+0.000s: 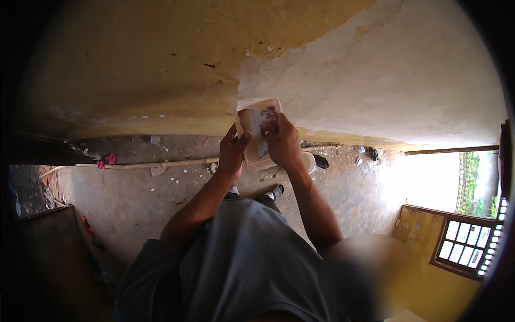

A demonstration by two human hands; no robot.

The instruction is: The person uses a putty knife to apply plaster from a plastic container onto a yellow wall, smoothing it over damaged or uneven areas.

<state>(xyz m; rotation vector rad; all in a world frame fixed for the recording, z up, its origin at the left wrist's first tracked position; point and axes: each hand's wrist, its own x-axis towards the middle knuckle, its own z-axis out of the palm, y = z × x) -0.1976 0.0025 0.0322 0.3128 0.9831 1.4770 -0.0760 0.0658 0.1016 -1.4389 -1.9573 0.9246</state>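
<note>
**Patchy yellow wall (161,70) ahead, littered floor (354,204) below**

My left grip (232,153) clasps the left side of a pale rectangular tray (257,103), raised near the wall; my right grip (284,142) pinches what looks like a flat piece (261,119) over it, too blurred to name. If my left thumb slackens, the tray could tip. Beyond my feet, a long pole (188,162) crosses the floor, with a white bucket (309,162) to the right: stepping toward the wall could trip me.
</note>
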